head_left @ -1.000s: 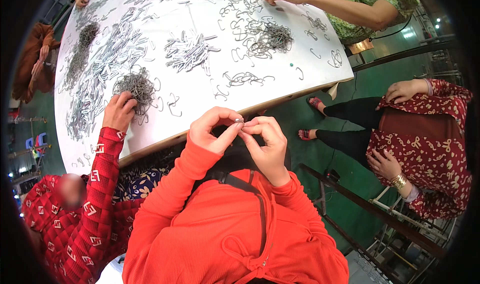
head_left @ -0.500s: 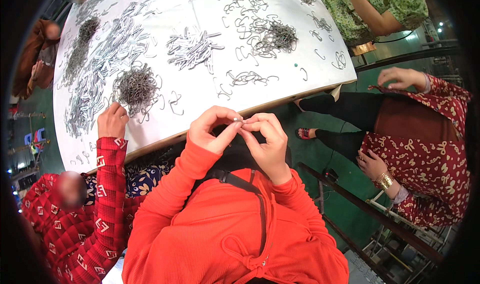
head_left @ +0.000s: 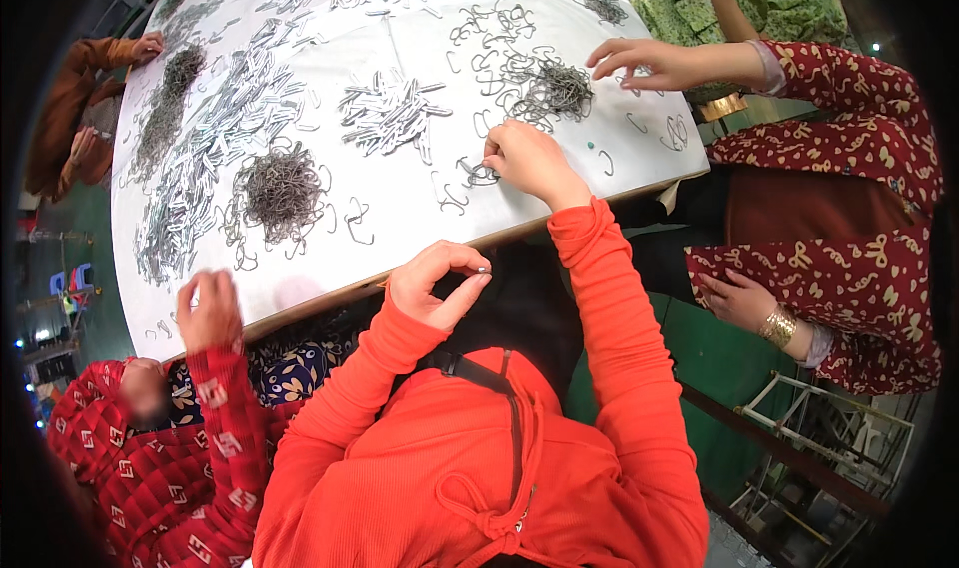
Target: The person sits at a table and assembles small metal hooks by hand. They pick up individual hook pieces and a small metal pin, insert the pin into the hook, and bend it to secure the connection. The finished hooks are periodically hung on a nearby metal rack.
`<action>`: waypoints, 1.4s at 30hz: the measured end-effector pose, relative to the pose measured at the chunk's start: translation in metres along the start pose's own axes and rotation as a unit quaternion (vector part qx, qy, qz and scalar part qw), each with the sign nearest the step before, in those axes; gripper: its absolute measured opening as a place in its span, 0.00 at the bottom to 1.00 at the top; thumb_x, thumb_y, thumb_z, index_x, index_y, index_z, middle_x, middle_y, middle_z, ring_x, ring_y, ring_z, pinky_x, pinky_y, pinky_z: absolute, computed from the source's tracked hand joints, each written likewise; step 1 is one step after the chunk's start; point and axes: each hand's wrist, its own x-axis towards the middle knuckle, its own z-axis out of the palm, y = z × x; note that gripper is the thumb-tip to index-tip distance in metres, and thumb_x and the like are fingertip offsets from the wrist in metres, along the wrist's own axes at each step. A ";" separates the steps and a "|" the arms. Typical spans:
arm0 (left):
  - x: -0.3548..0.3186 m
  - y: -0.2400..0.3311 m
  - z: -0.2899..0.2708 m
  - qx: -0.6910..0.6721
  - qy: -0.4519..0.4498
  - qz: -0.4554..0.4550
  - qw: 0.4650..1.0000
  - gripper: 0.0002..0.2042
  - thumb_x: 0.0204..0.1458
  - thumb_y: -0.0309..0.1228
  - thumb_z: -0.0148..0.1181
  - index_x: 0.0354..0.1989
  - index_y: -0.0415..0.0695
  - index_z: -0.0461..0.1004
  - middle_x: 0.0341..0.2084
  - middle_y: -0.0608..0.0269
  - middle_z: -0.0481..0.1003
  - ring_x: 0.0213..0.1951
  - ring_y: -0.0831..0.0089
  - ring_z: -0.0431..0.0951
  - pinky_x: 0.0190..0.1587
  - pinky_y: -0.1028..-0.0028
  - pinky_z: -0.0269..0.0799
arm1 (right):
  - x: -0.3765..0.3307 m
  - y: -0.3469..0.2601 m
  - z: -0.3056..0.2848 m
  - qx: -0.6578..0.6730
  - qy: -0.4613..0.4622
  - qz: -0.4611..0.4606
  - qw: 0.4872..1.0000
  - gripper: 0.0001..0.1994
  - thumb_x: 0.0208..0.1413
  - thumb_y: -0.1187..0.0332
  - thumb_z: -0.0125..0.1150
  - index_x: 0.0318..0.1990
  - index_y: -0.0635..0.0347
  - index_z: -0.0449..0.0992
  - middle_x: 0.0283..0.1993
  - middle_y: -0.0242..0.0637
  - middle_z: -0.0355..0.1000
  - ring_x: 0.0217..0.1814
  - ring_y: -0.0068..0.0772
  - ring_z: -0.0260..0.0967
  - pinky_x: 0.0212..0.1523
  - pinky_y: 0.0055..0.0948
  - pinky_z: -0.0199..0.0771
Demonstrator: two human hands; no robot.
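Since the earlier frame, when my two hands met at the fingertips, my right hand (head_left: 529,158) has left my left hand (head_left: 430,283) and reached forward over the table (head_left: 400,188). Its fingers curl downward at a small cluster of wire hooks (head_left: 482,176) by the near edge; the fingertips are partly hidden, so I cannot tell whether they grip one.

My left hand hangs just off the near edge, thumb and forefinger drawn together at the tips. Something small and grey shows there, too tiny for me to tell whether I am holding a piece.

To the left of the cluster a few loose hooks (head_left: 358,220) lie apart from a dense dark heap (head_left: 282,193). Farther off, near the middle, sits a pile of pale strips (head_left: 390,116), and to its right another dark heap (head_left: 561,90), with more hooks spread to its left.

On my right, a co-worker's hand (head_left: 649,65) now extends over the table beside that heap, fingers parted. On my left, another co-worker's hand (head_left: 210,308), blurred, is raised by the near edge.
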 end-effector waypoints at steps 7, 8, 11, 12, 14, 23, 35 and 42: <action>-0.001 -0.001 0.001 -0.029 -0.013 -0.045 0.998 0.07 0.48 0.16 0.57 0.36 0.36 0.73 0.33 0.58 0.76 0.35 0.74 0.76 0.40 0.77 0.73 | -0.001 -0.001 0.015 -0.090 0.048 -0.054 0.993 0.03 0.46 0.71 0.59 0.27 0.61 0.75 0.33 0.44 0.71 0.37 0.47 0.71 0.38 0.41 0.73; 0.000 0.001 0.002 -0.026 -0.018 -0.046 0.998 0.07 0.48 0.16 0.57 0.36 0.36 0.73 0.33 0.58 0.76 0.35 0.74 0.76 0.40 0.77 0.73 | -0.004 -0.001 0.011 -0.058 0.047 -0.048 0.996 0.03 0.46 0.72 0.58 0.27 0.62 0.74 0.33 0.45 0.71 0.37 0.47 0.72 0.38 0.41 0.73; 0.005 0.005 0.005 -0.026 -0.025 -0.052 0.998 0.07 0.48 0.16 0.58 0.36 0.36 0.74 0.33 0.59 0.76 0.35 0.74 0.77 0.40 0.77 0.73 | -0.009 0.002 0.001 0.001 0.038 -0.033 0.999 0.04 0.46 0.73 0.57 0.27 0.64 0.74 0.33 0.46 0.71 0.37 0.47 0.72 0.38 0.40 0.74; 0.006 0.007 0.007 -0.022 -0.028 -0.057 0.998 0.07 0.48 0.17 0.58 0.35 0.36 0.74 0.33 0.59 0.76 0.35 0.74 0.77 0.40 0.77 0.73 | -0.008 0.003 0.001 -0.004 0.032 -0.032 0.999 0.04 0.45 0.73 0.57 0.26 0.65 0.73 0.33 0.46 0.71 0.38 0.47 0.72 0.38 0.40 0.74; 0.008 0.011 0.008 -0.014 -0.033 -0.067 0.997 0.06 0.47 0.17 0.59 0.34 0.37 0.74 0.33 0.59 0.76 0.34 0.73 0.77 0.40 0.77 0.73 | -0.006 0.002 0.002 -0.037 0.016 -0.029 0.999 0.04 0.44 0.73 0.57 0.26 0.66 0.73 0.33 0.47 0.71 0.38 0.46 0.72 0.39 0.40 0.74; 0.014 0.019 0.007 0.006 -0.021 -0.022 1.000 0.06 0.45 0.19 0.61 0.33 0.37 0.75 0.30 0.59 0.76 0.30 0.72 0.78 0.35 0.77 0.73 | 0.003 0.017 0.014 -0.007 0.086 0.025 0.996 0.05 0.45 0.72 0.57 0.26 0.63 0.70 0.29 0.44 0.70 0.32 0.45 0.70 0.34 0.38 0.71; 0.019 0.022 0.007 -0.015 0.008 -0.083 0.996 0.08 0.47 0.18 0.60 0.37 0.37 0.74 0.31 0.61 0.76 0.33 0.76 0.77 0.38 0.79 0.72 | -0.083 -0.044 -0.034 0.676 0.096 0.154 0.714 0.04 0.53 0.78 0.58 0.36 0.66 0.72 0.32 0.33 0.71 0.31 0.19 0.67 0.33 0.19 0.67; 0.017 0.018 0.007 -0.016 0.033 -0.100 0.994 0.11 0.48 0.18 0.59 0.42 0.37 0.73 0.32 0.63 0.76 0.35 0.78 0.78 0.40 0.80 0.73 | -0.125 -0.075 -0.022 0.785 0.046 0.151 0.599 0.05 0.54 0.75 0.59 0.38 0.63 0.73 0.33 0.25 0.68 0.33 0.14 0.59 0.36 0.15 0.60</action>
